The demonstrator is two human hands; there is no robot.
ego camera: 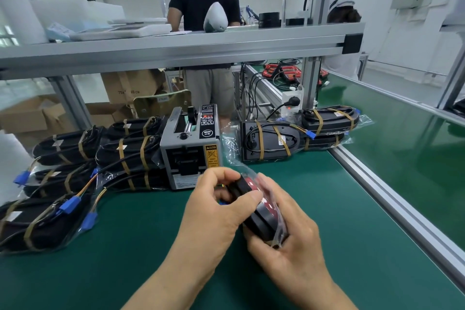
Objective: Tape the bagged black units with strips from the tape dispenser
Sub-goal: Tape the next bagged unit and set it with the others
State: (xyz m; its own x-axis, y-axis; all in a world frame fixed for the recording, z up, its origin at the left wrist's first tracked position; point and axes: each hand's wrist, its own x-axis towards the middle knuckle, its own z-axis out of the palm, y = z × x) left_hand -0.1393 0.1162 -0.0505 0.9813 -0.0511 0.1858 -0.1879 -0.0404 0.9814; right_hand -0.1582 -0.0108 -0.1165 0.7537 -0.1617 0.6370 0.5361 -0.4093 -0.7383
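A black unit (254, 211) in a clear bag, red showing on one face, is held above the green mat (125, 259), just near of the tape dispenser (190, 148). The left hand (214, 211) curls over its top, pinching it, and the right hand (289, 241) cups it from beneath. Whether any strip is on it, I cannot tell. Taped units (120, 153) lie piled at the left, and other bundles (276, 138) at the far right.

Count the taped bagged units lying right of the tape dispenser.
3 taped units: front unit beside the tape dispenser, upper rear unit, lower rear unit. Others may be hidden.
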